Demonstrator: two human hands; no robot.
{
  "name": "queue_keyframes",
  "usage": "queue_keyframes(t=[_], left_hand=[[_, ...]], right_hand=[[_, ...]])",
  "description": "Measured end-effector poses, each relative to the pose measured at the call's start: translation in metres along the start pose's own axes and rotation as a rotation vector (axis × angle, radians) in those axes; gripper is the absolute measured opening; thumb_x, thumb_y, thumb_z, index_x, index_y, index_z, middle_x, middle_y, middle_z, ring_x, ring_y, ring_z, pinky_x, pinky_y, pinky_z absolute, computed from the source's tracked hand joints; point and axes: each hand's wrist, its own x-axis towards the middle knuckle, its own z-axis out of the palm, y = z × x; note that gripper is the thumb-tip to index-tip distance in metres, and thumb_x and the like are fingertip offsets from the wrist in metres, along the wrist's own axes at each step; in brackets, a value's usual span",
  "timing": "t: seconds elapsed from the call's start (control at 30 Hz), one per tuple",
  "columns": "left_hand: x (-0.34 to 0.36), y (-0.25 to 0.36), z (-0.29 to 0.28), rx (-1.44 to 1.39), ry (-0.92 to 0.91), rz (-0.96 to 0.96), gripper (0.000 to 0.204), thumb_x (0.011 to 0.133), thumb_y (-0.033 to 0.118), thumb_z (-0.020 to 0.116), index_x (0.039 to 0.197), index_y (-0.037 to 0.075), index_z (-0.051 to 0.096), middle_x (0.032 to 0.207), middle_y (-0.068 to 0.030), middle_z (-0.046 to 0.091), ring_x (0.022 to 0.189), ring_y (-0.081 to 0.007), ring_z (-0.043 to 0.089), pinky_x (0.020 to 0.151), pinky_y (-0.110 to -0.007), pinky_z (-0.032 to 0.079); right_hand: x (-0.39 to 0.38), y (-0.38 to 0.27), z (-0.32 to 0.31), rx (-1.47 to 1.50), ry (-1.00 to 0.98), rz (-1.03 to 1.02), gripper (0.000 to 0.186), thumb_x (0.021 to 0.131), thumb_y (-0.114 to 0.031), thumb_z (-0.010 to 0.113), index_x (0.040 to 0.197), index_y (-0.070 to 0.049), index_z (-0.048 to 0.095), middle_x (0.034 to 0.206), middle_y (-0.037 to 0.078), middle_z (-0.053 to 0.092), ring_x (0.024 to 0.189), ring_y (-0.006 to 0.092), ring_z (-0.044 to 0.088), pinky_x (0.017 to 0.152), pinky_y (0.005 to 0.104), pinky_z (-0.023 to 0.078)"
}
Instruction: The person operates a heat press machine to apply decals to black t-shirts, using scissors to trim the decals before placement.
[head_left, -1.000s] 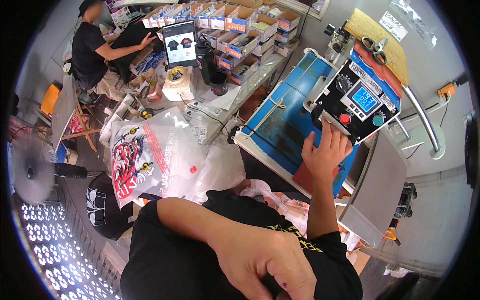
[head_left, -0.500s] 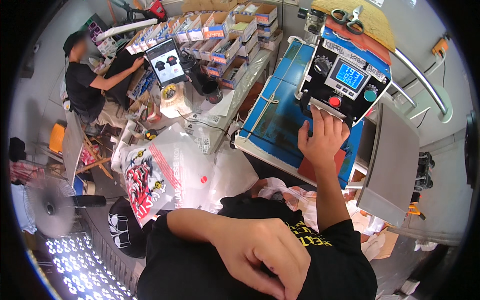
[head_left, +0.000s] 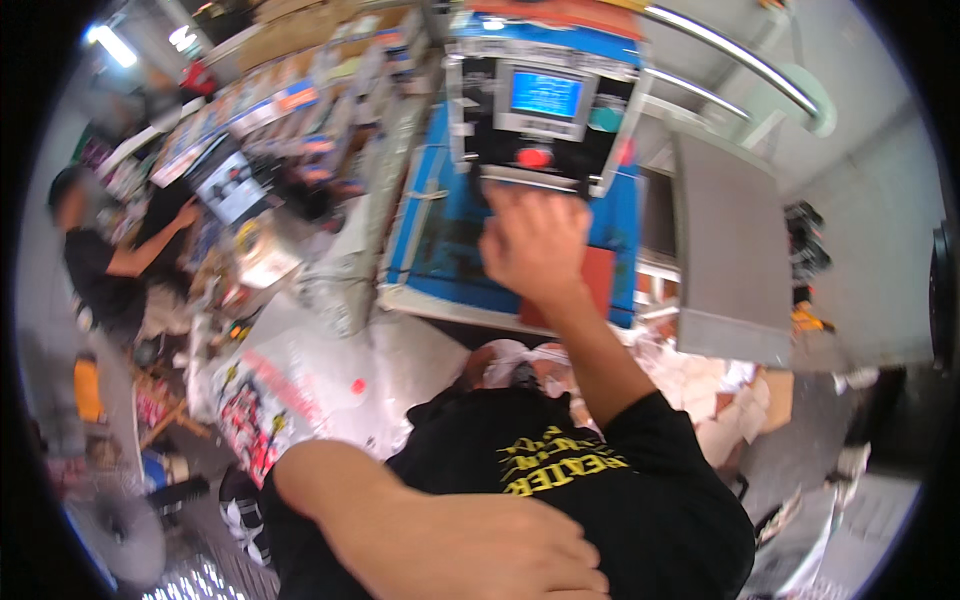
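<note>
My right hand (head_left: 541, 240) reaches forward to the heat press, its fingers over the handle bar (head_left: 530, 183) below the control box. The control box (head_left: 548, 110) is black with a lit blue screen, a red button and a green knob. Under it lies a blue platen (head_left: 440, 225) with a cord tied around it, and a dark red square pad (head_left: 597, 285) by my wrist. My left hand (head_left: 490, 545) is held across the front of my black shirt (head_left: 480, 430), back upward, fingers curled together; no object shows in it, though the palm is hidden and motion blurs it.
A printed transparent film (head_left: 270, 395) lies at the left. Behind stand a tablet (head_left: 230, 188), a tape roll (head_left: 265, 255) and stacked parts boxes (head_left: 330, 110). A grey panel (head_left: 735, 250) stands right of the press. A person (head_left: 105, 250) works at the far left; a fan (head_left: 120, 535) is below.
The view has swung right, so the press appears nearer the middle. My right hand stays at the handle. My left hand appears lower, still across my shirt.
</note>
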Motion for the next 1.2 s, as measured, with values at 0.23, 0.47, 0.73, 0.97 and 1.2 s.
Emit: queue_keyframes(t=[0.23,0.47,0.73,0.97,1.2], left_hand=[[0.007,0.030,-0.008,0.123,-0.005,-0.146,0.025,0.087,0.019,0.060,0.080,-0.005,0.060,0.075,-0.0175,0.060,0.062,-0.0291,0.060,0.055,-0.035,0.047],[-0.023,0.000,-0.025,-0.005,0.031,-0.090,0.030,0.093,0.029,0.062,0.083,0.001,0.067,0.080,-0.0135,0.064,0.072,-0.0320,0.062,0.068,-0.040,0.050],[-0.051,-0.070,0.021,-0.215,-0.006,-0.230,0.027,0.097,0.028,0.061,0.104,0.002,0.063,0.102,-0.0107,0.061,0.095,-0.0313,0.058,0.089,-0.044,0.043],[-0.010,-0.106,0.027,-0.445,-0.131,0.182,0.036,0.088,0.028,0.067,0.114,0.003,0.062,0.114,-0.0168,0.059,0.100,-0.0328,0.058,0.087,-0.042,0.047],[0.042,-0.103,0.045,-0.321,0.612,0.149,0.022,0.085,-0.003,0.061,0.104,0.003,0.054,0.104,-0.0135,0.053,0.100,-0.0282,0.054,0.085,-0.040,0.045]], right_hand=[[0.001,0.011,0.005,0.031,0.164,-0.062,0.050,0.068,-0.019,0.068,0.117,-0.014,0.065,0.105,0.002,0.060,0.093,0.0193,0.055,0.084,0.0396,0.036],[-0.002,0.015,0.005,0.012,0.165,-0.056,0.051,0.068,-0.018,0.067,0.119,-0.014,0.065,0.105,0.002,0.060,0.090,0.0200,0.056,0.083,0.0395,0.036],[0.003,0.012,0.002,0.023,0.150,-0.102,0.051,0.069,-0.018,0.066,0.120,-0.011,0.065,0.105,0.004,0.061,0.092,0.0221,0.057,0.083,0.0402,0.036],[0.003,0.011,0.005,0.054,0.138,-0.136,0.054,0.069,-0.019,0.066,0.122,-0.010,0.064,0.106,0.005,0.061,0.091,0.0219,0.056,0.082,0.0402,0.036],[0.004,0.013,-0.002,-0.041,-0.022,-0.095,0.057,0.071,-0.024,0.065,0.126,-0.010,0.063,0.108,0.004,0.061,0.092,0.0215,0.055,0.083,0.0416,0.036]])
